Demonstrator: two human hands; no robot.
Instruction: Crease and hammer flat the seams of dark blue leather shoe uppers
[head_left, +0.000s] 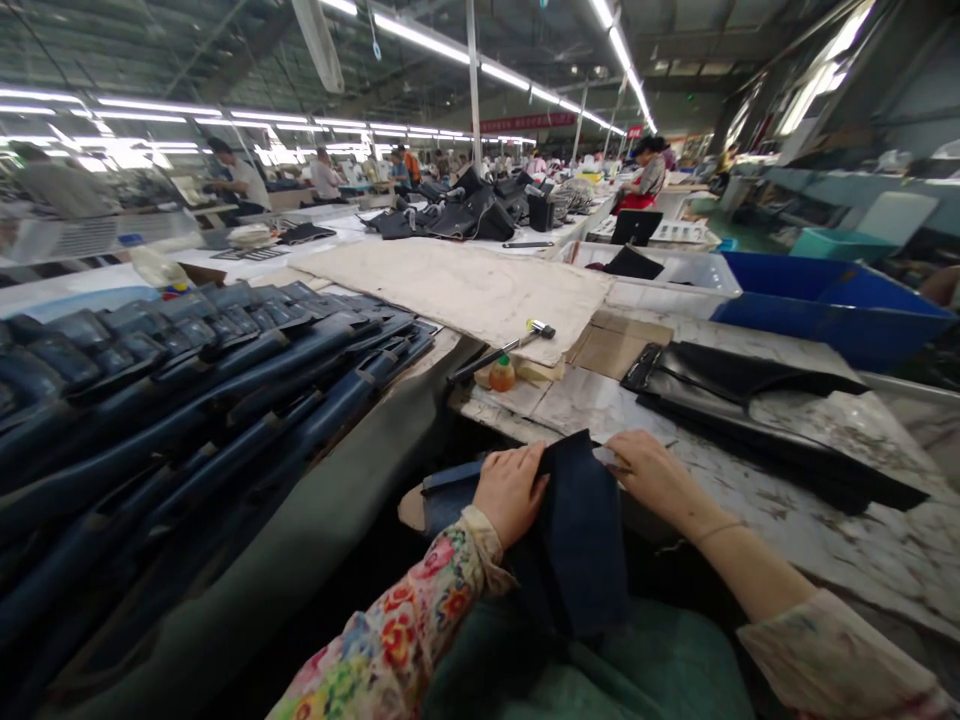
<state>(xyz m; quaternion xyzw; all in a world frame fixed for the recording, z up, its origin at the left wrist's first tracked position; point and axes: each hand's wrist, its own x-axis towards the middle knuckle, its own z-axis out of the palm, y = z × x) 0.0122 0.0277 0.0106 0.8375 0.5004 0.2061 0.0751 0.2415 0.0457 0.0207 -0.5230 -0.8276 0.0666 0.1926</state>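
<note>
A dark blue piece of material [581, 530] hangs over the near edge of the worn white table [825, 540] into my lap. My left hand [511, 490] grips its left edge with curled fingers. My right hand [652, 475] holds its upper right corner, fingers pinched on the edge. A blue strip [450, 478] lies just left of my left hand. Floral sleeves cover both my arms.
Rows of dark blue leather pieces [187, 380] fill the left. A hammer [502, 350] and a small orange bottle [502, 374] lie ahead. Black leather pieces [750, 400] sit at right, a blue bin [825, 305] beyond. Other people work at tables far back.
</note>
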